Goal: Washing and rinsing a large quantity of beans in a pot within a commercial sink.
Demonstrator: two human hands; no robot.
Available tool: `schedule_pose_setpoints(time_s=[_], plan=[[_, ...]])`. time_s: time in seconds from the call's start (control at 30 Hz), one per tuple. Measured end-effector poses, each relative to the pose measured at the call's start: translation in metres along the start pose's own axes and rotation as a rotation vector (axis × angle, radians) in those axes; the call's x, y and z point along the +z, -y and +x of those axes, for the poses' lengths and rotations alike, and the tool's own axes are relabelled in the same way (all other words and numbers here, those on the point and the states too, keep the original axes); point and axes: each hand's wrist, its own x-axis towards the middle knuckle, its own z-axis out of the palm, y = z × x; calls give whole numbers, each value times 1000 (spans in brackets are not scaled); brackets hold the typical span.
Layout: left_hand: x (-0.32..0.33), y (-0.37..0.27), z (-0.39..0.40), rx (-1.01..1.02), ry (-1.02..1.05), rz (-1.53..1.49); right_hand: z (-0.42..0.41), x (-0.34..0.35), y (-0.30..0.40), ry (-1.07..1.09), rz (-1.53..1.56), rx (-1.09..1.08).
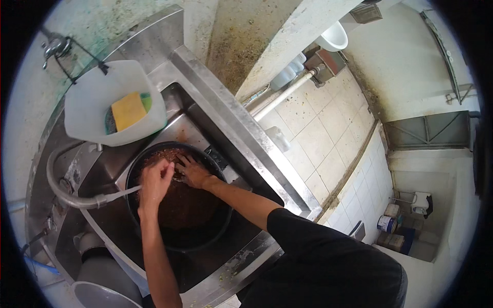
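Observation:
A large dark round pot sits in the stainless steel sink basin. Reddish-brown residue or liquid covers its inside. My right hand reaches into the pot with fingers spread against the residue near the far inner wall; nothing solid shows in its grasp. Over the pot's left side is my left hand, its thumb raised and its other fingers partly hidden, so whether it grips something is unclear. From the faucet spout, a stream of water runs towards my left wrist.
A white plastic tub holding a yellow sponge hangs from a wall tap, left of the basin. Grey metal containers stand at lower left. Beyond the sink's raised edge lies a tiled floor with a white pipe.

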Motion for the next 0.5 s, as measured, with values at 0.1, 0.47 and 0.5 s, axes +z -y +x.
schedule_pose_setpoints(time_s=[0.1, 0.47, 0.5], plan=[[-4, 21, 18, -162, 105, 10, 3, 8, -9, -24, 72, -54], [107, 106, -97, -580, -538, 343, 30, -6, 15, -238, 295, -73], [113, 108, -91, -644, -551, 416, 34, -3, 19, -187, 292, -17]])
